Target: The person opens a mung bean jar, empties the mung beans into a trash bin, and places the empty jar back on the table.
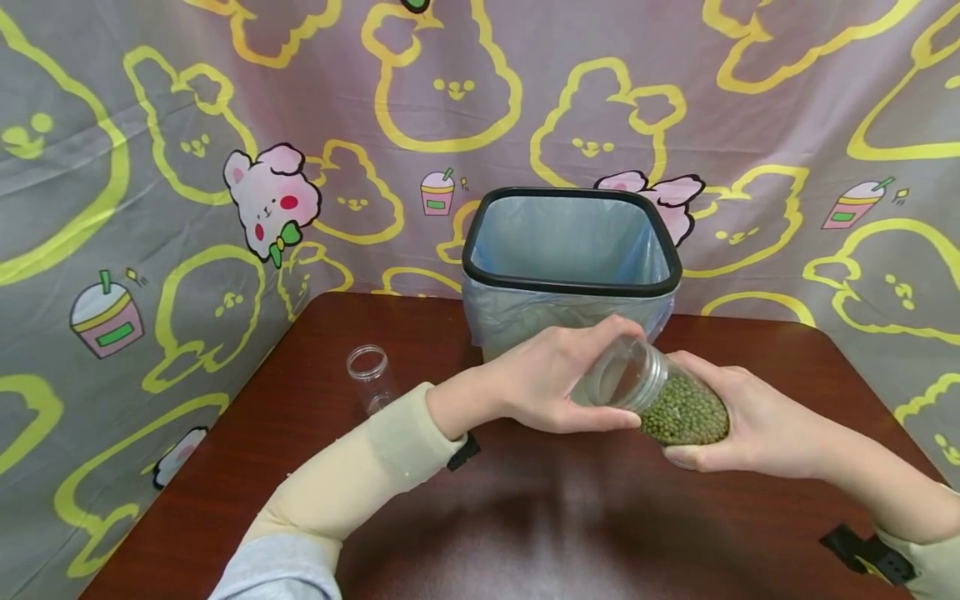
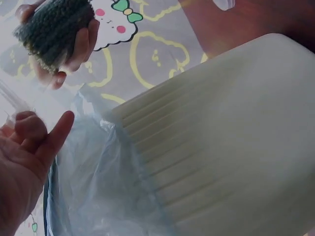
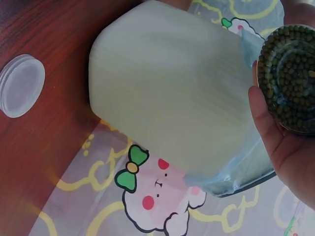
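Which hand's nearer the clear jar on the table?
Left. In the head view, the left hand is right of the clear jar, in front of the bin; the right hand is farther right, gripping the jar of small green beans.

Clear cylindrical plastic jar [image 1: 372, 382] left of the pale boxy plastic bin [image 1: 570, 289]! Clear round plastic bean jar [image 1: 684, 412] before the bin

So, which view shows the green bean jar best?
The head view: the green bean jar is within the frame, its beans clear through the side. The left wrist view crops it at the top edge, darker; the right wrist view shows its round end, cropped at the right.
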`<state>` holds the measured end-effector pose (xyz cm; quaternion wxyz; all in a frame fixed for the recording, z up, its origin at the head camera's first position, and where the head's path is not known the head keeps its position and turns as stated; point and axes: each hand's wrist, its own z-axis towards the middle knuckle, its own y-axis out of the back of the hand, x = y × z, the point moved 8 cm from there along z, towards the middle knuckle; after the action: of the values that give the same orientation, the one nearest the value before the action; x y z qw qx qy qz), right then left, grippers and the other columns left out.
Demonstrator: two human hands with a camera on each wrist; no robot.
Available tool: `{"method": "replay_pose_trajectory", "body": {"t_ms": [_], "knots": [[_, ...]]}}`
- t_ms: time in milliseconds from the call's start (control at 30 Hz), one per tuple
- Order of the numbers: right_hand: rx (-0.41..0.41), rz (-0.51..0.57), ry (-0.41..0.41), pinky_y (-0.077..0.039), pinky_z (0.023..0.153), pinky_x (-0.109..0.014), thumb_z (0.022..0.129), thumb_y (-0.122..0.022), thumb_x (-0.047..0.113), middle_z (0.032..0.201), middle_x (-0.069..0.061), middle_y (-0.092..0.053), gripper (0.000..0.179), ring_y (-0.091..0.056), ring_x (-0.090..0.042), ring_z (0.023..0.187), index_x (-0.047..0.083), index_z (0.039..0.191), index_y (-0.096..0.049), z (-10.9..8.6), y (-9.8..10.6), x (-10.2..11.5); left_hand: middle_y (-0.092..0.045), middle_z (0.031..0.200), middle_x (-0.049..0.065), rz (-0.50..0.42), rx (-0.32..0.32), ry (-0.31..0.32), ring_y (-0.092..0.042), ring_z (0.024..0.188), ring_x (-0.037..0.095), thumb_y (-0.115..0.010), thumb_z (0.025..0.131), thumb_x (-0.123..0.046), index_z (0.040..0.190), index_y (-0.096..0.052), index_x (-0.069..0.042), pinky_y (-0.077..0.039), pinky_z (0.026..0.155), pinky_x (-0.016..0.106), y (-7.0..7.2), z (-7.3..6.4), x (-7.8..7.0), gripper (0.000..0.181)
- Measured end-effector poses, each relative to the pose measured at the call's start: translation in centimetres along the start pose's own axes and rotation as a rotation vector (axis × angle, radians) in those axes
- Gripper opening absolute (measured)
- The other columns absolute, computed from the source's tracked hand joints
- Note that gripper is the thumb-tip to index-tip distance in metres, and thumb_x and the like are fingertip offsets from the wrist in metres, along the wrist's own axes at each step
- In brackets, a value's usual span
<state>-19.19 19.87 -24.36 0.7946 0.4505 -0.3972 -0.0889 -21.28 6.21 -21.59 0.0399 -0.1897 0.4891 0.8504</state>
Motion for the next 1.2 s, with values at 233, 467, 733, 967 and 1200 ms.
{"method": "replay_pose_trajectory", "body": {"t_ms": [233, 467, 733, 967, 1200], "knots": [[-0.035, -0.073, 0.006, -0.049, 0.06, -0.024, 0.068, -0.089, 0.021, 0.092, 0.014, -0.063, 0.074, -0.06, -0.004, 0.074, 0.02, 0.129, -0.048, -0.2, -0.1, 0.2, -0.056, 0.105, -0.002, 0.021, -0.081, -0.011, -0.055, 0.08, 0.001, -0.075, 0.081, -0.036, 0.129, -0.039, -0.005, -0.044, 0.073, 0.014, -0.4, -0.4, -0.2, 0.067], [-0.054, -0.078, 0.001, -0.05, 0.06, -0.024, 0.068, -0.089, 0.021, 0.091, 0.014, -0.063, 0.071, -0.06, -0.004, 0.073, 0.019, 0.126, -0.049, 0.0, -0.1, 0.4, -0.06, 0.096, 0.0, 0.02, -0.157, 0.022, -0.056, 0.075, 0.004, -0.074, 0.081, -0.032, 0.127, -0.04, -0.005, -0.044, 0.068, 0.015, -0.2, -0.7, -0.2, 0.063], [-0.018, 0.004, 0.022, -0.051, 0.062, -0.025, 0.071, -0.087, 0.017, 0.094, 0.011, -0.064, 0.07, -0.061, -0.007, 0.076, 0.019, 0.127, -0.047, -0.1, 0.0, 0.8, -0.06, 0.089, -0.003, 0.072, -0.136, 0.064, -0.054, 0.07, 0.005, -0.077, 0.078, -0.041, 0.127, -0.042, -0.008, -0.043, 0.064, 0.017, 0.3, -0.4, -0.6, 0.068], [0.016, 0.059, 0.054, -0.051, 0.063, -0.025, 0.072, -0.085, 0.014, 0.095, 0.01, -0.065, 0.068, -0.062, -0.008, 0.077, 0.019, 0.128, -0.046, 0.2, -0.1, 1.2, -0.059, 0.117, 0.001, 0.253, -0.11, -0.124, -0.057, 0.09, 0.006, -0.073, 0.079, -0.047, 0.129, -0.046, -0.005, -0.044, 0.081, 0.015, 0.7, 0.7, -1.5, 0.071], [-0.001, 0.053, 0.013, -0.051, 0.062, -0.025, 0.072, -0.086, 0.015, 0.093, 0.01, -0.064, 0.067, -0.062, -0.008, 0.075, 0.019, 0.127, -0.047, 0.3, -0.3, 0.8, -0.059, 0.096, -0.001, 0.333, -0.184, -0.182, -0.054, 0.076, 0.006, -0.071, 0.079, -0.045, 0.114, -0.052, -0.005, -0.044, 0.067, 0.014, 0.5, 1.0, -1.6, 0.056]]}}
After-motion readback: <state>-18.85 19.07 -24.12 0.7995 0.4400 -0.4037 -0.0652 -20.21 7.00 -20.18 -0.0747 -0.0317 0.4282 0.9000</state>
